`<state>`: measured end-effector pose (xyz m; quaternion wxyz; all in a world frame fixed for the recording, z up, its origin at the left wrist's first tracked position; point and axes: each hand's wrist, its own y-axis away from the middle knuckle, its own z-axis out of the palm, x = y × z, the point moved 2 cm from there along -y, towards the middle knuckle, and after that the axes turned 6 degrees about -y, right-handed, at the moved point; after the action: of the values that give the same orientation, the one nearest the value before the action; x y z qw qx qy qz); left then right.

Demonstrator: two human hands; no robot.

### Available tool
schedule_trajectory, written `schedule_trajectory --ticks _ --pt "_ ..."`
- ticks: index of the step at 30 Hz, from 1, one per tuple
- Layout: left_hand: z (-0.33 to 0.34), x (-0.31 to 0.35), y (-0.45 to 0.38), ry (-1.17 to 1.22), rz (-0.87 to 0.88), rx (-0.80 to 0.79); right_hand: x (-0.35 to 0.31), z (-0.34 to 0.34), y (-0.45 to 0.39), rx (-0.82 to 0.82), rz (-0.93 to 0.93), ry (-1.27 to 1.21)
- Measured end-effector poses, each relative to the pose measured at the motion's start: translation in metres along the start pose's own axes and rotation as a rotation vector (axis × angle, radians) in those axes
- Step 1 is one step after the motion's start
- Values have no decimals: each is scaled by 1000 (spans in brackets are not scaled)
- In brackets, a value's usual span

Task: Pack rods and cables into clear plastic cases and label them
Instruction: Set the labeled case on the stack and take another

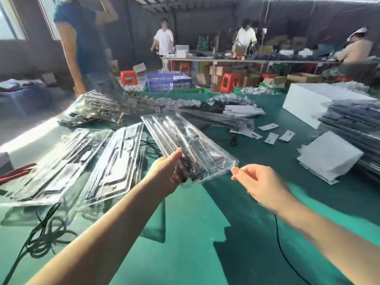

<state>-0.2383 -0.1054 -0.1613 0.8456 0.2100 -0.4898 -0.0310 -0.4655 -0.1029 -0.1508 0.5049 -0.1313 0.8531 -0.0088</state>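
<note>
Head view: the left hand (pixel 167 171) grips the near end of a clear plastic case (pixel 185 145), fingers curled around its edge, and holds it lifted above the green table (pixel 205 233), tilted so the far end points away. Rods and a dark bundle of cable show through its walls. The right hand (pixel 261 184) has fingers bent, with thumb and forefinger pinched at or just beside the case's near right corner; blur hides whether they truly hold the plastic. A thin black cable (pixel 287 258) trails from under that hand down across the table.

The risks I judge from this: the case is carried by one end only, so if the lid is not snapped home the contents could slide towards the lower end or spill. The trailing cable could snag on the forearm. Two other filled cases (pixel 67 161) lie fanned out just left, with loose black cables (pixel 47 229) in front of them, so setting this one down carelessly could knock the row or trap a wire under it. White labels (pixel 273 132) lie well apart, further off on the right.
</note>
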Motion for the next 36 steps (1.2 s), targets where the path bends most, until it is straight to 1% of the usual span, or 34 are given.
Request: schedule_trajectory --ticks 2,5,8,13,15,17,20,22,24,26,28,30,33,35,36 --pt "1 -5 0 -27 -17 -5 6 2 6 115 -58 24" --pt "5 -10 1 21 -38 3 9 10 14 247 -127 54" --pt "8 -18 1 80 -52 10 7 19 22 335 -212 120" --pt "8 -22 -1 36 -73 28 13 17 18 342 -179 193" --pt "7 -22 -3 -19 -55 28 15 13 13 323 -136 180" --pt "8 -23 -4 -76 -30 32 16 8 6 301 -71 225" --pt "10 -26 -4 -103 -7 78 16 8 0 292 -3 294" --pt "10 -30 -3 -102 13 113 16 11 2 313 -22 321" --pt "11 -35 -1 -78 23 111 22 12 2 302 -28 255" --pt "10 -43 -1 -67 29 110 32 13 -3 225 25 92" --pt "7 -50 -4 -95 37 162 41 17 -9 161 126 -126" --pt "4 -56 -7 -108 24 228 48 24 -12 122 195 -239" --pt "1 -59 -8 -153 17 260 54 32 -16 43 210 -220" --pt "2 -57 -5 -129 5 226 57 29 -22 78 193 -171" --pt "3 -55 -3 -124 -6 194 59 25 -26 116 173 -101"
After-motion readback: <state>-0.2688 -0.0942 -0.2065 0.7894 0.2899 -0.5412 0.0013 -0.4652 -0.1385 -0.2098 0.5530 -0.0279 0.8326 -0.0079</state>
